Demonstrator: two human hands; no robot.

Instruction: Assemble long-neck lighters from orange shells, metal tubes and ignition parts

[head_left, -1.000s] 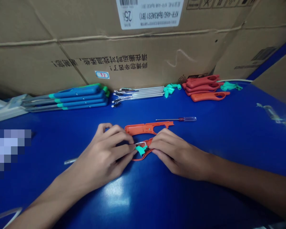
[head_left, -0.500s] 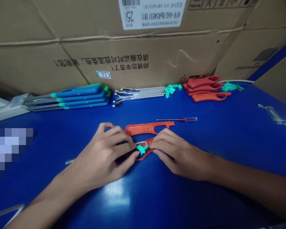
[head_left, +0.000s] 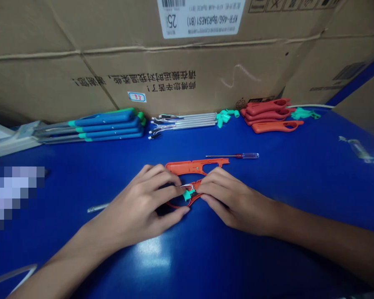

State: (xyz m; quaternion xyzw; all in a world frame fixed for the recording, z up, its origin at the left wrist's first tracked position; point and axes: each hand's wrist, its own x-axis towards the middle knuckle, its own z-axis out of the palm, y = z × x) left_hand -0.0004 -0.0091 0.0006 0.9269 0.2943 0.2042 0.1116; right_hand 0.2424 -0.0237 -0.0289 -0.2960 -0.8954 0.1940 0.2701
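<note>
An orange handle half-shell [head_left: 193, 202] lies with its hollow side up between my hands, partly covered by them. Inside it sit a small green trigger piece [head_left: 187, 195] and thin white wires [head_left: 188, 185]. My right hand [head_left: 233, 199] pinches the shell's right part, thumb below and fingers above. My left hand [head_left: 149, 197] touches the trigger piece with its index fingertip; its thumb is spread away, near the shell's lower rim. Just behind lies another orange half-shell [head_left: 180, 167]. From under my left forearm a metal tube [head_left: 97, 208] sticks out.
A screwdriver [head_left: 247, 156] lies behind the shells. Along the cardboard box [head_left: 112, 62] are blue handles [head_left: 112, 126], metal rods with wires [head_left: 193, 120], green pieces [head_left: 226, 117], and orange-red handle shells [head_left: 276, 126]. A clear bag [head_left: 358, 149] is at right.
My left thumb has moved away from the green trigger piece, and the left hand has shifted slightly right. More of the metal tube shows. My right hand keeps its pinch.
</note>
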